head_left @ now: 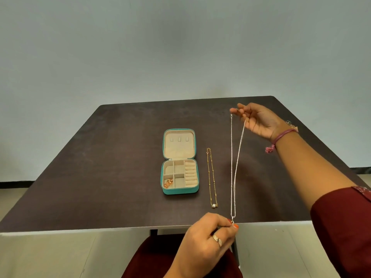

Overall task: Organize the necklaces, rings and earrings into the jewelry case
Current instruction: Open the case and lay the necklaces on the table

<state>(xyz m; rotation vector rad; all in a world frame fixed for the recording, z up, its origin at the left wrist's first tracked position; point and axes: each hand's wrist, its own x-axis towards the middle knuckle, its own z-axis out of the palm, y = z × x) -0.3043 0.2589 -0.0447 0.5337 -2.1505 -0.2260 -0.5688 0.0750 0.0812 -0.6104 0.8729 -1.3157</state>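
Teal jewelry case (179, 191) lies open near the middle of the dark desk (112, 157), lid flat toward the far edge, beige lining inside. A rose-gold chain (168, 183) is bunched in its front-left compartment. Just right of the case, a gold necklace with a pearl (212, 177) lies stretched out, pearl end toward the near edge. The left hand (208, 235), at the near edge, pinches the pendant end of a silver necklace (233, 167). The right hand (259, 121), up toward the far right corner, pinches the clasp end, so the chain hangs taut between them above the desk.
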